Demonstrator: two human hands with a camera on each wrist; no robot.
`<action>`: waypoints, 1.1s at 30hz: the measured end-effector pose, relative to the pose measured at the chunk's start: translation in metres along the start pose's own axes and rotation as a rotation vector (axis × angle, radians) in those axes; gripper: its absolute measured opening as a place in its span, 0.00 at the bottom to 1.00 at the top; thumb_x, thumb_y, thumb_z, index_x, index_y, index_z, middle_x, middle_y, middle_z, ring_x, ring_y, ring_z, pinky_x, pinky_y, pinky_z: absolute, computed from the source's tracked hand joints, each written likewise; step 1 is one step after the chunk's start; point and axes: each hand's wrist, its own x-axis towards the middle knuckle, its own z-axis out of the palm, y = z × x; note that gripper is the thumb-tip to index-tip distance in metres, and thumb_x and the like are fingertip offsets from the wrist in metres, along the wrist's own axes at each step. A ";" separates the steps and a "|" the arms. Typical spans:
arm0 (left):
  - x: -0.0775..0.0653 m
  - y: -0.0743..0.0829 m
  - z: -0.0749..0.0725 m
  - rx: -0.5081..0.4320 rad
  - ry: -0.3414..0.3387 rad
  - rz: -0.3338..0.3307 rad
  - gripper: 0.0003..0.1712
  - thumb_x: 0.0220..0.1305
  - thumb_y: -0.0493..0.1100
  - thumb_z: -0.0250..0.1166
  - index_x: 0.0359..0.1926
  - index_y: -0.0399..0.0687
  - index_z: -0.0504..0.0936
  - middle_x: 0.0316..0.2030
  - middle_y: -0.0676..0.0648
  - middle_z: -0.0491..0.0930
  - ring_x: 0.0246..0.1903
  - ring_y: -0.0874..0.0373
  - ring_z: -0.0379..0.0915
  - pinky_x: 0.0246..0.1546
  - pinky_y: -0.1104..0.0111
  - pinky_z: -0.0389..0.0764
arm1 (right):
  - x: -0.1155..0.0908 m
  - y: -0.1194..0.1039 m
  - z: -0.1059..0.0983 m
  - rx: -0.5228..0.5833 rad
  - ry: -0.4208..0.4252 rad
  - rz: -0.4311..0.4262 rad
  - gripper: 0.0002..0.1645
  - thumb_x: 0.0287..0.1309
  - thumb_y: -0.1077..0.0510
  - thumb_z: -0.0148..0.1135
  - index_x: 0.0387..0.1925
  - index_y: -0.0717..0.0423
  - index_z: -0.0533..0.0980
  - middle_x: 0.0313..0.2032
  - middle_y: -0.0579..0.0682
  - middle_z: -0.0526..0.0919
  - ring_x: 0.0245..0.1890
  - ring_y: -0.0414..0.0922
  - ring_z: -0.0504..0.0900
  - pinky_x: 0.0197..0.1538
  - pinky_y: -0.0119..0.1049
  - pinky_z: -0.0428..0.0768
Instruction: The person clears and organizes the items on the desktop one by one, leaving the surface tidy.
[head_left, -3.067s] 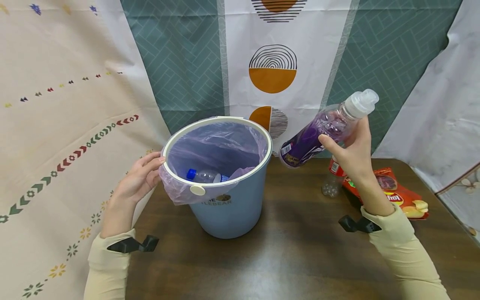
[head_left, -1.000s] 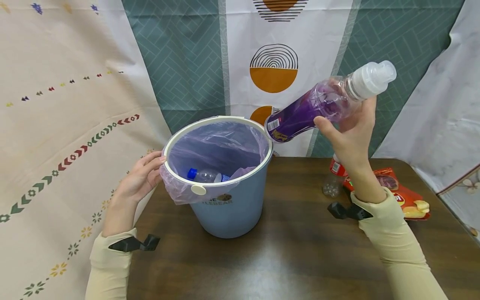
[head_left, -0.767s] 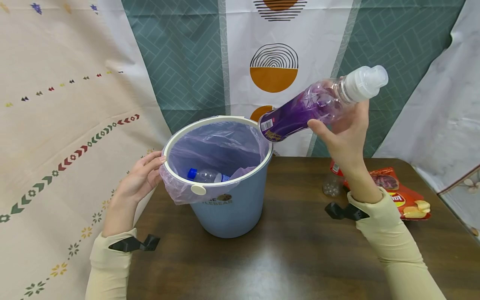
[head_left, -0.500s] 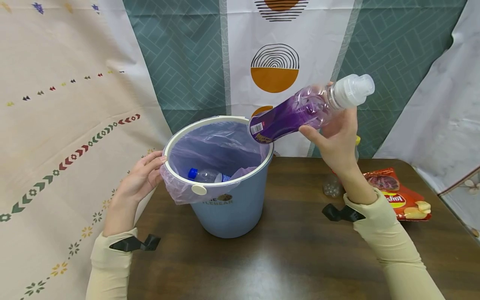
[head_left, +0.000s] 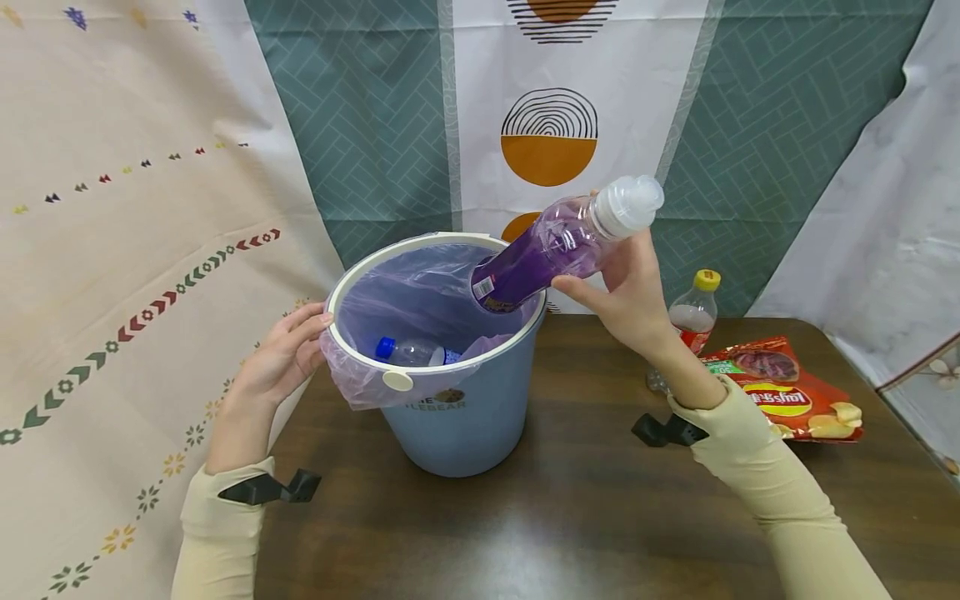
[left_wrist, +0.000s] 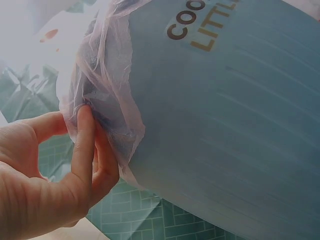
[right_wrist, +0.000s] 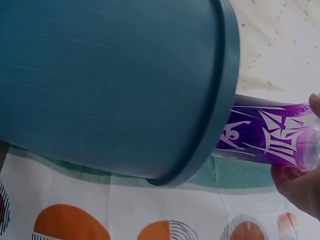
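A blue trash bin [head_left: 457, 425] with a white rim stands on the table, lined with a thin pinkish bag [head_left: 356, 379]. My left hand [head_left: 277, 354] grips its rim at the left side; in the left wrist view the fingers [left_wrist: 84, 150] lie against the bag's overhang. With my right hand [head_left: 630, 292] I hold a purple-labelled plastic bottle [head_left: 521, 262] by its upper part. The bottle tilts, white cap up and right, its base inside the bin's opening at the right. Down in the bin lies a clear bottle [head_left: 408, 350] with a blue cap. In the right wrist view the bin wall hides the bottle's base.
To the right on the wooden table [head_left: 570, 500] lies a red chip bag [head_left: 795, 392]. Behind it stands a clear bottle [head_left: 693, 312] with a yellow cap. Another clear bottle [head_left: 656, 381] is mostly hidden by my right arm. Patterned cloth [head_left: 551, 158] hangs behind.
My right hand has moved left and lately down, bringing the purple bottle from beside the bin over the rim into the opening. The yellow-capped bottle has come into view. My left hand stays put.
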 end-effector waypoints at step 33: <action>0.001 0.000 -0.002 0.029 -0.008 -0.006 0.12 0.68 0.35 0.47 0.52 0.42 0.66 0.34 0.52 0.78 0.30 0.65 0.78 0.33 0.78 0.81 | -0.005 0.014 0.024 -0.454 -0.489 0.384 0.47 0.41 0.44 0.71 0.64 0.42 0.59 0.54 0.43 0.74 0.51 0.42 0.76 0.48 0.37 0.81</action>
